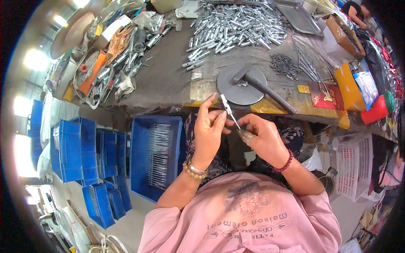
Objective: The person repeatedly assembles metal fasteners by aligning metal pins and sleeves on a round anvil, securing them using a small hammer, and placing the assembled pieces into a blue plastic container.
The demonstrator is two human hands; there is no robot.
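My left hand [208,131] is closed around a small silver metal fitting [225,102], its fingers and thumb pinching it near the bench's front edge. A thin metal rod [234,122] runs from the fitting down to my right hand [268,141], whose thumb and fingers pinch its lower end. The right thumb has a worn wrapping [245,135] on it. Just beyond both hands lies a round grey metal plate [224,85], with a hammer [263,87] resting across it and a few tiny metal bits on top.
Silver fittings [236,31] are heaped at the bench's back. Small dark screws [283,66] and thin rods [307,63] lie right of the hammer. A blue bin [134,164] of metal rods stands left of my lap. Tools [103,78] clutter the left; a white basket [346,168] stands right.
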